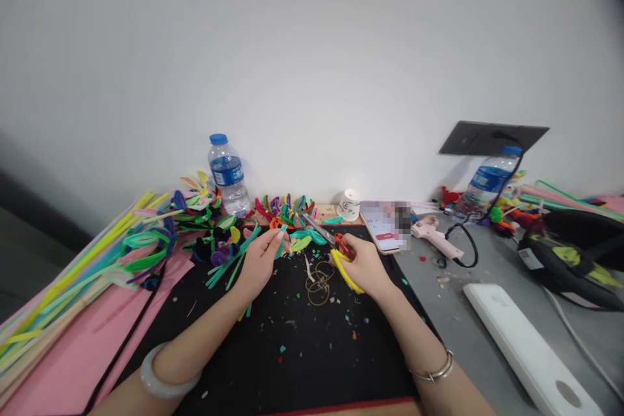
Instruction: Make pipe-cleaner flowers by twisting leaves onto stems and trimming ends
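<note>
My left hand is closed in a pinch on a teal pipe cleaner, whose bent end shows above the fingertips. Beneath that hand, more teal pipe cleaners stick out to the left. My right hand is wrapped round a pair of scissors with red and yellow handles. Their metal blades point up and left, toward the looped pipe cleaners behind; whether the blades are apart I cannot tell. Green and yellow pipe cleaner leaves lie between my hands. Thin rubber bands rest on the black mat.
Long pipe cleaners are piled on pink sheets at the left. Along the wall stand a water bottle, a paper cup and a phone. A pink glue gun and a white bar-shaped device lie right.
</note>
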### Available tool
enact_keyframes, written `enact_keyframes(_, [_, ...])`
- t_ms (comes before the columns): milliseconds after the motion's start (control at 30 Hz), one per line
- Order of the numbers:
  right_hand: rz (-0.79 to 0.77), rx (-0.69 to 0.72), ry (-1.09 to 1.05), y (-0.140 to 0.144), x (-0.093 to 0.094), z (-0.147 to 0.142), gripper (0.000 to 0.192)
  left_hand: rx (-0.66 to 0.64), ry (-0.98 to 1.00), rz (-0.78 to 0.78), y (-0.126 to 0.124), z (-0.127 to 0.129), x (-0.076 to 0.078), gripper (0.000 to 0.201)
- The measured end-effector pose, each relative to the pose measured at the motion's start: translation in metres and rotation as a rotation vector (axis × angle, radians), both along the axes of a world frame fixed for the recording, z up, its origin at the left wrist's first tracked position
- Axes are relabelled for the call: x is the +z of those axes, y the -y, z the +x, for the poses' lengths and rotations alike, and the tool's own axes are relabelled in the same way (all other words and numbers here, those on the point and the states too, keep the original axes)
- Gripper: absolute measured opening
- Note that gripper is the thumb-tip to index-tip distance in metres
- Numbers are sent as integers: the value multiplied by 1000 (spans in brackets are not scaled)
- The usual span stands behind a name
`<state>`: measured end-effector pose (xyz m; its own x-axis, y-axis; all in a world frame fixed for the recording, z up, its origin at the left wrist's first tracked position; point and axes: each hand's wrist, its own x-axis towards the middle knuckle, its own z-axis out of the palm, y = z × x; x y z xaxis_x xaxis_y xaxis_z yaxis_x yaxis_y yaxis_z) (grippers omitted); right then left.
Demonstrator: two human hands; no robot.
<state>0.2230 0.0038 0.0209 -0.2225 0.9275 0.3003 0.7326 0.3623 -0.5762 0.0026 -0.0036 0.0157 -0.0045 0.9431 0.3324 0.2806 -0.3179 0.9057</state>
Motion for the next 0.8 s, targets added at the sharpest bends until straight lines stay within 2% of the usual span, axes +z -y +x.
enact_keyframes(67, [-55,41,34,3,1,-2,25,-12,34,-6,-1,0,-2,30])
enact_keyframes(233, [-158,33,132,6,2,-5,21,-50,85,-25,-2,1,-4,28])
enact_keyframes(400, [-128,133,206,6,5,-6,23,-36,45,-12,-3,1,-4,34])
enact_keyframes(567, [-111,178,190,7,6,-7,24,-107,16,-18,-3,-1,-5,34])
enact_keyframes(800, [-89,211,150,6,4,-6,28,-127,-44,-46,-2,-1,-3,36])
